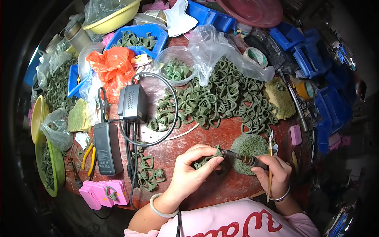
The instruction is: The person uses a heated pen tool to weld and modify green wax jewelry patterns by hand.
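My left hand [195,166] is closed, pinching a dark green ring [218,151] between thumb and fingers; more green ring pieces show under the fingers. My right hand [275,173] grips a heated pen tool [249,160] that looks like a soldering iron. Its thin metal tip reaches left to the ring, apparently touching it. A slim wooden-handled tool [270,147] with a pale pointed end also stands in my right hand, nearly upright. Behind the pen lies a round pad [246,146] covered in green crumbs.
A large heap of green rings [221,94] covers the middle of the red table [189,138]. Left of it are a black power box [133,102], its looped cable and an adapter [106,148]. Pink blocks [104,193] sit at the front left edge; blue bins [331,112] line the right.
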`<action>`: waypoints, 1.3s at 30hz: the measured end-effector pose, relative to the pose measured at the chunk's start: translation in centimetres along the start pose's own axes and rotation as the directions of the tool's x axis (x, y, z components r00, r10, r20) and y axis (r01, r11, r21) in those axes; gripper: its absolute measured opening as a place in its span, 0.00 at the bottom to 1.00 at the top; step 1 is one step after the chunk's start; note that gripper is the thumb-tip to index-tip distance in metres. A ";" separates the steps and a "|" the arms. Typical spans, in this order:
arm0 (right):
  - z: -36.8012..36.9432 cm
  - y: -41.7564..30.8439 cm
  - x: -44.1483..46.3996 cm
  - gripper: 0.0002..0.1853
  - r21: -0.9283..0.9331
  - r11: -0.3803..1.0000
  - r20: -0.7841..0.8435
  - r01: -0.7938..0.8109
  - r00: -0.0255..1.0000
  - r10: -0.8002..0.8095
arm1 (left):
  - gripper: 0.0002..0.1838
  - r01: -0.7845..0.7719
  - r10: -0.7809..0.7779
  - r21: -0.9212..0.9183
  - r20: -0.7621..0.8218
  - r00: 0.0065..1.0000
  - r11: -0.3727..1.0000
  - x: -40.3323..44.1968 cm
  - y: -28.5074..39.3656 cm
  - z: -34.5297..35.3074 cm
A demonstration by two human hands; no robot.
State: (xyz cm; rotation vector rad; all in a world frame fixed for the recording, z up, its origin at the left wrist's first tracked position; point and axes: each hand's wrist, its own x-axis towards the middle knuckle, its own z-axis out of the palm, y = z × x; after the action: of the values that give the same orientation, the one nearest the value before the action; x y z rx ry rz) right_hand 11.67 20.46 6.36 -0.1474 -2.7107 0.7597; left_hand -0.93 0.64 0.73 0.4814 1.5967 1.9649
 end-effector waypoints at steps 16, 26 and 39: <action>0.0 -0.3 0.1 0.15 0.005 1.000 0.013 -0.020 1.000 0.020 | 0.07 -0.001 0.001 0.015 0.006 1.000 1.000 0.0 0.1 0.0; 0.0 -0.3 0.1 0.15 0.007 1.000 0.009 -0.013 1.000 0.013 | 0.07 0.003 -0.003 0.004 0.003 1.000 1.000 0.1 0.1 0.0; 0.0 -0.4 0.1 0.15 0.005 1.000 0.012 -0.020 1.000 0.020 | 0.07 0.005 -0.005 -0.015 0.001 1.000 1.000 0.0 0.2 0.1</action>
State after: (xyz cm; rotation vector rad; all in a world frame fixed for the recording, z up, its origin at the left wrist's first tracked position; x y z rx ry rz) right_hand 11.61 20.16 6.58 -0.1694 -2.7226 0.7762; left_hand -0.93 0.68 0.90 0.4723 1.5801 1.9709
